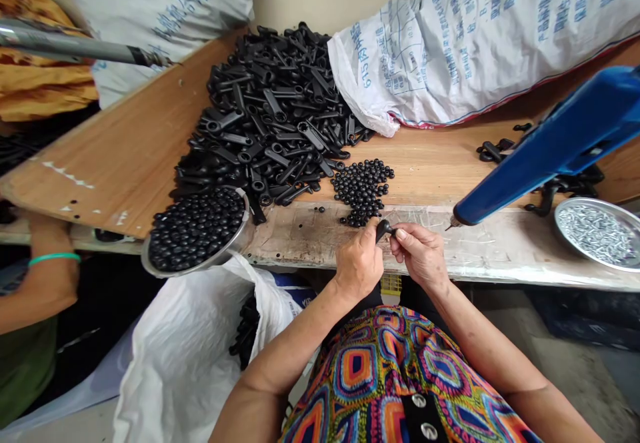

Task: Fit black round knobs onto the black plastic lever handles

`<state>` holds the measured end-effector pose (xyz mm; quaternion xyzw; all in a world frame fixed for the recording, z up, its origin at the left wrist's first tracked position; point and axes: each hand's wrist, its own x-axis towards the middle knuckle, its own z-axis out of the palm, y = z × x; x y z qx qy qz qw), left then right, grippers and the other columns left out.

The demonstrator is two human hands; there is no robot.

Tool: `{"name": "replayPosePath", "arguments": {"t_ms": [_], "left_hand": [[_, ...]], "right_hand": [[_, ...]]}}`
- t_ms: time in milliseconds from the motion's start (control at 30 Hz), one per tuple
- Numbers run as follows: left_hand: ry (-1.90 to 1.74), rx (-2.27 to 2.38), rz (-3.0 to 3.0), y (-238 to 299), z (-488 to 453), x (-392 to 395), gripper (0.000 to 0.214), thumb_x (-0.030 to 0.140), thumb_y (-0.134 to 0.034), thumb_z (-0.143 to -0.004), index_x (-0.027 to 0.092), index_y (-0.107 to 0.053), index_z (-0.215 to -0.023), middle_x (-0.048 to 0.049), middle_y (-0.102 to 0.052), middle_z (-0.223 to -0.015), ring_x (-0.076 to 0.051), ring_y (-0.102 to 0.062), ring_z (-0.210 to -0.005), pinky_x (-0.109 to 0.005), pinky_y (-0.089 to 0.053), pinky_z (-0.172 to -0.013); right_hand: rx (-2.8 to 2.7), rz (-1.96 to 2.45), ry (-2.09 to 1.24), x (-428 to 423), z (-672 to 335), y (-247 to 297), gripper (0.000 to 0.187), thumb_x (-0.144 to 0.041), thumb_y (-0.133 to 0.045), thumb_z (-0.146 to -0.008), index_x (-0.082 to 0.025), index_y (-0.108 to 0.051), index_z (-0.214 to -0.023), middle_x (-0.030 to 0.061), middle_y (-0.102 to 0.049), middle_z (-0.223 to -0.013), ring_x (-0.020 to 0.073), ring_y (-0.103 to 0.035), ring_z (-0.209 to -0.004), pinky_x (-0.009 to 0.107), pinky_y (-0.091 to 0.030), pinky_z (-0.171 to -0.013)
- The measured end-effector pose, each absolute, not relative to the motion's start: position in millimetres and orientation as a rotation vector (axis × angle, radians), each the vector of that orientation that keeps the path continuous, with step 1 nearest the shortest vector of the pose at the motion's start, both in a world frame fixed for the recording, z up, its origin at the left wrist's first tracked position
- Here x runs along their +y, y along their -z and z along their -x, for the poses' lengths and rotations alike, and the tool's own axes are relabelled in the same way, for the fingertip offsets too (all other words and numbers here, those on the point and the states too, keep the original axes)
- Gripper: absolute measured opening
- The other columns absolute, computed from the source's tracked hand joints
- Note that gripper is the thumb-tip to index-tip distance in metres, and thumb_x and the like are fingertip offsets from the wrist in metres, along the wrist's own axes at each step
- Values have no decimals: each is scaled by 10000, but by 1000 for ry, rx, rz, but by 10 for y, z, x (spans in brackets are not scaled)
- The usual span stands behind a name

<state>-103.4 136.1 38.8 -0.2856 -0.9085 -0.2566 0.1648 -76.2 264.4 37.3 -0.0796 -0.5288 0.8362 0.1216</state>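
Observation:
My left hand (pixel 357 263) is closed round a small black plastic part (pixel 383 229) at the front edge of the wooden bench (pixel 125 156). My right hand (pixel 420 253) pinches the same part from the right, its fingertips touching the part's end. Just beyond my hands lies a patch of small black round beads (pixel 361 190). Behind the beads rises a big heap of black handle-shaped parts (pixel 273 116). A metal bowl (pixel 239 240) full of black beads stands to the left of my hands.
A blue electric screwdriver (pixel 550 153) hangs at the right, tip pointing down-left. A metal dish of silver screws (pixel 597 233) sits far right. White woven sacks (pixel 480 36) lie at the back. A white bag (pixel 185 356) hangs below the bench. Another person's arm (pixel 37 276) shows at left.

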Motion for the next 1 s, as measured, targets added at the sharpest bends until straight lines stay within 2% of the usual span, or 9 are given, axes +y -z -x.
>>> {"name": "replayPosePath", "arguments": {"t_ms": [100,267,333,400,500,633,833,900,1000], "left_hand": [[756,-2555,769,-311,970,1456,444,109,-344,-796,76,-415,-1233,-152,-614,-1093,-192,-611,-935,-272,-488,-790],[579,-2613,746,-245,1046,1527,444,136,-346,-806,54,-429,-1234,-168,-631,-1016,-207,-631,-836,-278,-488,-711],[495,-2674,766,-229,1137,1530,448,146,-350,-811,70,-431,-1245,-147,-643,-954,-207,-631,-795,-283,-483,-689],[393,-2748,808,-189,1220,1538,431,162,-370,-813,101,-457,-1230,-114,-647,-861,-208,-625,-738,-290,-476,-659],[271,-2791,974,-70,1266,1577,370,162,-391,-812,116,-524,-1154,-105,-632,-808,-211,-613,-748,-299,-467,-671],[212,-2783,1107,95,1207,1643,371,115,-368,-817,75,-530,-1148,-123,-614,-748,-205,-604,-727,-303,-456,-650],[450,-2764,1285,171,1201,1669,270,135,-405,-781,89,-671,-795,-158,-623,-700,-235,-599,-717,-355,-453,-657],[434,-2775,1257,157,1242,1642,256,136,-422,-759,95,-670,-810,-147,-631,-709,-233,-601,-714,-356,-455,-661],[398,-2805,1124,86,1333,1543,234,153,-439,-751,111,-654,-831,-126,-639,-750,-232,-609,-733,-353,-464,-671]], "right_hand": [[-1444,292,-2538,2634,738,-391,123,-276,-661,-707,-155,-660,-730,-8,-554,-506,74,-453,-407,173,-329,-333],[-1496,421,-2600,2747,828,-319,172,-325,-668,-685,-159,-633,-714,-23,-537,-492,67,-429,-389,169,-301,-329],[-1790,335,-2474,2878,918,-281,212,-362,-645,-706,-152,-634,-674,-14,-544,-492,75,-431,-389,187,-317,-350],[-2149,250,-2176,3032,1007,-317,227,-377,-648,-701,-155,-655,-652,11,-589,-535,112,-506,-464,222,-393,-430],[-2234,193,-1758,3183,1074,-546,241,-400,-613,-738,-208,-693,-859,41,-678,-832,202,-607,-813,310,-475,-702],[-2041,-35,-1706,3073,1122,-772,422,-458,-410,-859,-289,-502,-1234,20,-563,-1192,212,-487,-1128,380,-408,-912],[-2547,-293,-1553,2799,1360,-252,542,-424,-437,-848,-235,-358,-1350,77,-467,-1305,245,-415,-1194,445,-298,-1006],[-2609,-284,-1464,2814,1365,-176,552,-401,-399,-868,-215,-299,-1379,92,-471,-1298,240,-415,-1194,434,-301,-1001],[-2772,-439,-1326,2902,1266,-237,471,-394,-391,-875,-235,-407,-1318,85,-532,-1233,238,-497,-1109,380,-381,-917]]}}
